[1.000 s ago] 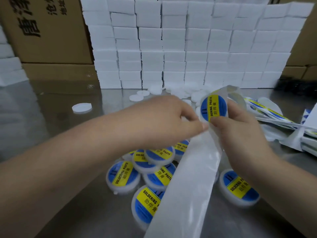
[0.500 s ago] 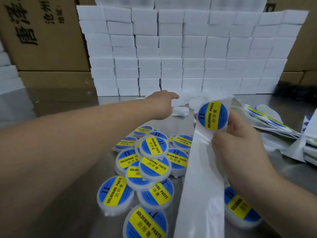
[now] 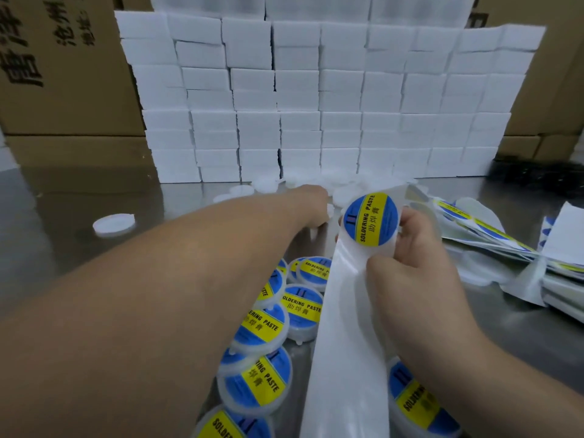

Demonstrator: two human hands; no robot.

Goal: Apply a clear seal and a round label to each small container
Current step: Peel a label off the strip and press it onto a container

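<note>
My right hand (image 3: 414,260) grips a white backing strip (image 3: 344,343) that runs down toward me. A round blue and yellow "soldering paste" label (image 3: 370,220) sits at the strip's top, by my fingertips. My left hand (image 3: 311,205) is stretched far forward to the pile of plain white containers (image 3: 344,192) at the foot of the box stack. Its fingers are hidden behind the hand, so I cannot tell whether it holds one. Several labelled containers (image 3: 300,306) lie in a heap under my left forearm, and one more (image 3: 417,403) lies under my right wrist.
A wall of stacked white boxes (image 3: 316,99) closes the back of the steel table (image 3: 63,254), with brown cartons (image 3: 60,67) behind. A single white lid (image 3: 113,224) lies at the left. Used label strips and backing paper (image 3: 493,248) sprawl at the right.
My left hand left the strip and reached forward to the plain white containers. My right hand kept hold of the strip with the label at its top. The view tilted down slightly.
</note>
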